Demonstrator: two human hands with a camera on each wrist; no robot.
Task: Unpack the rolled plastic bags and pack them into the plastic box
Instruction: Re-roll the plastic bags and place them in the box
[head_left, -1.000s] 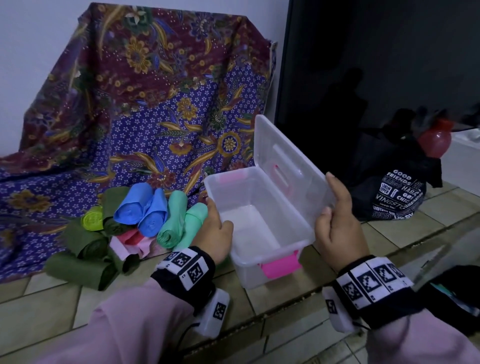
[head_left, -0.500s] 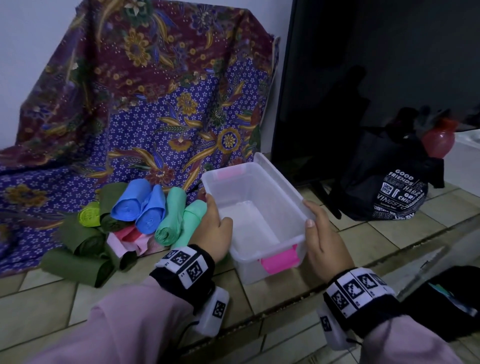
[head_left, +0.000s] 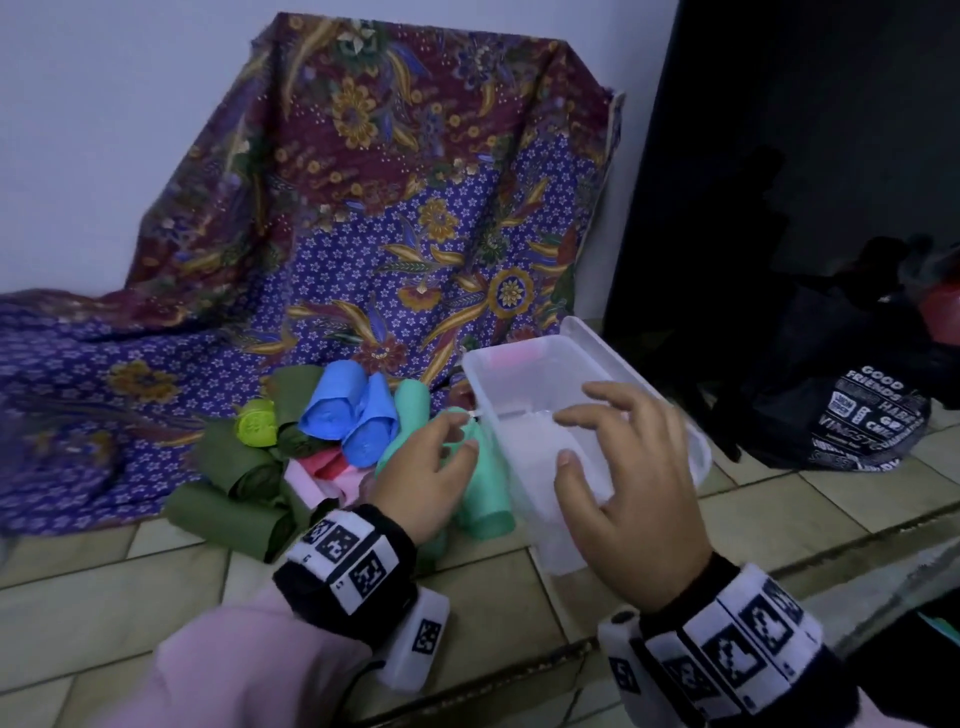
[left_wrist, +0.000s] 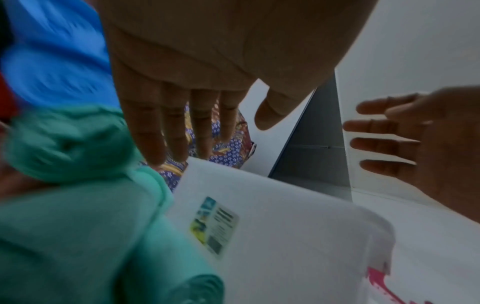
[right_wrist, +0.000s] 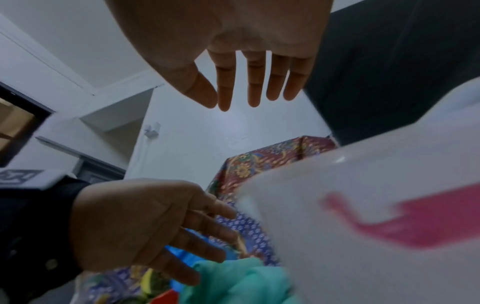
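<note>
The clear plastic box (head_left: 524, 395) stands on the tiled floor with nothing in it, its lid (head_left: 623, 364) folded back to the right and a pink latch (right_wrist: 428, 222) on its front. Several rolled bags lie to its left: teal (head_left: 483, 493), blue (head_left: 337, 410), dark green (head_left: 228, 514), yellow-green (head_left: 254, 423) and pink (head_left: 322, 467). My left hand (head_left: 460, 434) hovers over the teal rolls, fingers straight and holding nothing. My right hand (head_left: 571, 439) hangs above the box's near end, fingers spread and holding nothing. Both wrist views show bare palms (left_wrist: 207, 144) (right_wrist: 231, 105).
A purple and maroon batik cloth (head_left: 363, 234) drapes down the wall and under the rolls. A tall dark panel (head_left: 779, 156) stands right behind the box. A black bag with white print (head_left: 872, 421) sits at the right. A glass edge (head_left: 883, 577) runs across the lower right.
The lid went from upright to folded back beside the box. Both hands let go of the box and lifted off it, the left shifting over the teal rolls.
</note>
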